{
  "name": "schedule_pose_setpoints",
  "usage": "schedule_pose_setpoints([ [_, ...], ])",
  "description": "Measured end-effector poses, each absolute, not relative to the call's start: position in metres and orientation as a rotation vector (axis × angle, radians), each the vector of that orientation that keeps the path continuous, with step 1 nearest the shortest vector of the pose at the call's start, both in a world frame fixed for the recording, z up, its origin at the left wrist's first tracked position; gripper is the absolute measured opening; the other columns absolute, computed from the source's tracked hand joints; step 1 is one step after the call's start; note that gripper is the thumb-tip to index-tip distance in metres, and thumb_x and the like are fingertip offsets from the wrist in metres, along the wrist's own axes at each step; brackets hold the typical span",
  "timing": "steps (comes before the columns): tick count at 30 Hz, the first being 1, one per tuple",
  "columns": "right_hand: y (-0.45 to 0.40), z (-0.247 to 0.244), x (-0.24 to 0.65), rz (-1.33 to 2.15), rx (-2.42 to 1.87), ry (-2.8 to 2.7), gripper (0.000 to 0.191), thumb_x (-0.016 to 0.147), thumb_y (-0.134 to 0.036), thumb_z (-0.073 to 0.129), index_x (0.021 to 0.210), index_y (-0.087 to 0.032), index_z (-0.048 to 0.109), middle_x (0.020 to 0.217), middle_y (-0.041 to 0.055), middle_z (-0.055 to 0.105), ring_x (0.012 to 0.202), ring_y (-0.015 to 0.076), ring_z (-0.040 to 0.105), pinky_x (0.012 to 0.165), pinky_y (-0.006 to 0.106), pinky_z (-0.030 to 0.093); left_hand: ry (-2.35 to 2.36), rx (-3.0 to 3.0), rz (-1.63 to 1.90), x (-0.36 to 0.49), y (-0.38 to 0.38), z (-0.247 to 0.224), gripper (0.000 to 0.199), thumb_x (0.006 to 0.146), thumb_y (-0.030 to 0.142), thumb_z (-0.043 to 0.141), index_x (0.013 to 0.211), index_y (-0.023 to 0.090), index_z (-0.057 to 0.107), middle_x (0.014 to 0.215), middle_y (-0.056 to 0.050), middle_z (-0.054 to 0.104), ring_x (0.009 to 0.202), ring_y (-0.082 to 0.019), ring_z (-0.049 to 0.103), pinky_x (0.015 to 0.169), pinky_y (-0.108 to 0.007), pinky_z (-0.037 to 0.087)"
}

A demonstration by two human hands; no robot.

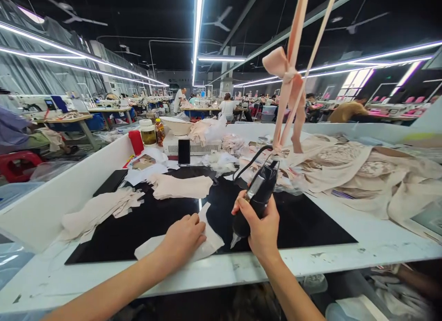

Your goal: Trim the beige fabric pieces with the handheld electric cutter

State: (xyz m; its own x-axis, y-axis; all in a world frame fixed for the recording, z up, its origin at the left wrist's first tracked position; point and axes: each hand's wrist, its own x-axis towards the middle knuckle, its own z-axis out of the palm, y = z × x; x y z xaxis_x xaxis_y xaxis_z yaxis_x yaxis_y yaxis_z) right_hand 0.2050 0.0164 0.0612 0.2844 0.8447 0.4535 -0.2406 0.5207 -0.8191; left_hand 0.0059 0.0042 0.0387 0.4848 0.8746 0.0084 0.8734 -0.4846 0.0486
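Note:
My left hand (pixel 186 236), fingers curled and drawn together, presses a pale cut fabric piece (pixel 214 238) onto the black board (pixel 300 224). Part of that piece lies hidden under the hand and forearm. In my right hand (pixel 264 229) is a black handheld power tool (pixel 262 187) with a pointed metal tip. The tip points down near the board, just right of the fabric piece and apart from it. A cord runs from the tool's top, and knotted pink fabric straps (pixel 288 81) hold it from above. Behind the left hand lies a stack of beige fabric pieces (pixel 183 186).
Another fabric stack (pixel 100 210) overlaps the board's left side. A phone (pixel 184 151) leans against a vented white box (pixel 169 146), near a jar (pixel 148 132). Beige fabric (pixel 359 169) heaps up at the right. White walls (pixel 62 192) edge the table; people work farther back.

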Motion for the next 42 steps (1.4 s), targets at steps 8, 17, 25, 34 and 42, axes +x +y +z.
schedule_pose_setpoints([
  [8, 0.026, 0.059, 0.192, 0.795, -0.703, -0.978, 0.033, 0.082, -0.032, 0.085, 0.104, -0.025, 0.061, 0.082, -0.0054, 0.069, 0.058, 0.0106, 0.063, 0.059, 0.025, 0.055, 1.074, 2.961, 0.396, 0.002, -0.007, 0.027, 0.013, 0.101, 0.005, 0.059, 0.098, 0.016, 0.066, 0.101, -0.005, 0.068, 0.096, -0.023, 0.065, 0.087, -0.035, 0.055],
  [17, 0.024, 0.052, 0.194, 0.757, -0.746, -1.013, 0.026, 0.084, -0.030, 0.083, 0.093, -0.024, 0.060, 0.083, -0.0044, 0.068, 0.059, 0.0105, 0.063, 0.059, 0.026, 0.055, 0.732, 2.941, 0.664, 0.024, -0.003, 0.001, 0.020, 0.101, 0.001, 0.051, 0.102, 0.016, 0.065, 0.104, -0.005, 0.071, 0.097, -0.018, 0.066, 0.088, -0.028, 0.056],
  [25, 0.020, 0.053, 0.194, 0.761, -0.736, -1.048, 0.030, 0.084, -0.029, 0.084, 0.105, -0.026, 0.062, 0.083, -0.0049, 0.068, 0.060, 0.0112, 0.064, 0.061, 0.026, 0.057, 0.775, 2.912, 0.639, 0.021, 0.002, 0.000, 0.016, 0.107, 0.013, 0.052, 0.113, 0.016, 0.066, 0.103, -0.007, 0.072, 0.095, -0.021, 0.069, 0.088, -0.032, 0.058],
  [34, 0.014, 0.057, 0.195, 0.785, -0.705, -1.006, 0.035, 0.087, -0.029, 0.082, 0.115, -0.027, 0.062, 0.085, -0.0047, 0.068, 0.062, 0.0116, 0.065, 0.063, 0.027, 0.058, 0.744, 2.862, 0.685, 0.012, -0.002, -0.001, 0.023, 0.111, 0.017, 0.045, 0.121, 0.015, 0.066, 0.110, -0.009, 0.074, 0.106, -0.021, 0.070, 0.096, -0.033, 0.059],
  [42, 0.014, 0.056, 0.189, 0.810, -0.700, -1.006, 0.039, 0.086, -0.028, 0.083, 0.117, -0.028, 0.060, 0.085, -0.0040, 0.068, 0.062, 0.0124, 0.065, 0.063, 0.028, 0.058, 0.739, 2.846, 0.719, 0.012, -0.004, -0.001, 0.026, 0.112, 0.018, 0.041, 0.119, 0.014, 0.066, 0.112, -0.009, 0.074, 0.108, -0.020, 0.070, 0.097, -0.032, 0.060],
])
